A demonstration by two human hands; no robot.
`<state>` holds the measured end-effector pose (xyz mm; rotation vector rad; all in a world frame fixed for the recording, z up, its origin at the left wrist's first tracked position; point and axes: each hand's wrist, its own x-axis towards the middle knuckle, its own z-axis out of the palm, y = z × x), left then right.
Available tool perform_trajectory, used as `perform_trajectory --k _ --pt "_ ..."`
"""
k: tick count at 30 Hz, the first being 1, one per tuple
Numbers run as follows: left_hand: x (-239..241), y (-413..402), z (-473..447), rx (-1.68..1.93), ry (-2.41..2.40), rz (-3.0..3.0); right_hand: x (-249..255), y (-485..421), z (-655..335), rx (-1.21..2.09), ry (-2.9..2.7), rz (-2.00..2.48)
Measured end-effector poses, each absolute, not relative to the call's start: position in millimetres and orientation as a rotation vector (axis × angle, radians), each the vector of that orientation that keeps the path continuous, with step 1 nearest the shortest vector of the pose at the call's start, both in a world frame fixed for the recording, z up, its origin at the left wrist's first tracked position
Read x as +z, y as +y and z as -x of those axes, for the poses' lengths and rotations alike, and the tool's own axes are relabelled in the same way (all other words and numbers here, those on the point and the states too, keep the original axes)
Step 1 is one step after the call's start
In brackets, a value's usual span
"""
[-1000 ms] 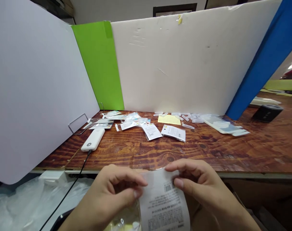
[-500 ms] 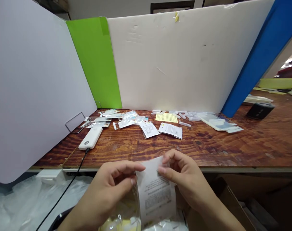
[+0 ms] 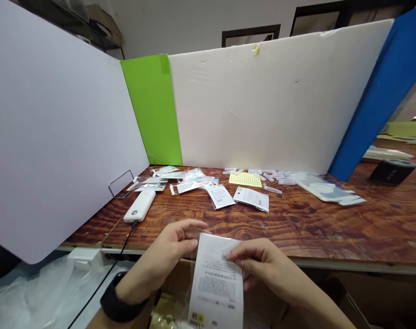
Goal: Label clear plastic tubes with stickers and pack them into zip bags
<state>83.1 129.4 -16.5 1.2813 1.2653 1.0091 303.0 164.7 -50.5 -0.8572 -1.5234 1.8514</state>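
A white printed packet [image 3: 216, 288], with small grey text, a barcode and a yellow mark near its lower end, is held upright in front of me. My right hand [image 3: 259, 262] pinches its upper right edge between thumb and fingers. My left hand [image 3: 180, 240], wearing a black wristband [image 3: 120, 299], is at the packet's upper left corner. Its thumb and index finger are apart; whether the thumb touches the packet's edge I cannot tell. Below the hands, yellowish items in clear wrapping [image 3: 167, 313] are partly hidden.
On the wooden table [image 3: 180, 210] lie two printed packets [image 3: 221, 196] [image 3: 252, 198], clear-bagged cards [image 3: 190, 183], a yellow dotted sticker sheet [image 3: 245, 179], several small clear tubes [image 3: 272, 188] and a corded white power bank [image 3: 139, 206]. White, green and blue panels [image 3: 256, 109] surround it.
The packet has come more fully into view, its lower end now showing. My left hand has shifted outward a little, and the right-hand fingers have closed on the edge. The view has tilted upward.
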Motion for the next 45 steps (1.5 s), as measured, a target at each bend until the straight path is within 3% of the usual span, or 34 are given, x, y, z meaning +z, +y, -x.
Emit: perform_trajectory --k 3,6,13,21,26,30,34,37,42,45 --pt "-28 165 -69 0.879 1.946 -1.699 -62 186 -305 1.645 -1.306 0.908" --pt "-46 206 -48 0.833 2.350 -1.744 -82 202 -305 1.378 -1.259 1.057" --pt "-79 270 -12 0.742 2.633 -2.074 -100 184 -301 0.956 -2.013 1.331" --pt "-48 275 -23 0.801 2.453 -2.565 -86 181 -303 0.767 -1.969 1.129" --pt "-7 238 -58 1.154 2.440 -2.570 -59 184 -293 0.591 -1.951 1.093" --pt "15 187 -97 1.503 1.867 -2.661 -27 176 -287 0.427 -2.011 0.827" --pt "22 147 -128 1.323 1.618 -2.640 -9 152 -295 0.794 -1.954 0.515" --pt "22 134 -140 1.249 1.583 -2.571 -12 136 -301 0.978 -1.853 0.488" --pt "21 125 -144 1.613 1.601 -1.978 -25 133 -306 0.608 -1.805 0.520" --pt "17 121 -141 1.462 1.258 -1.407 -27 135 -307 0.654 -1.601 0.610"
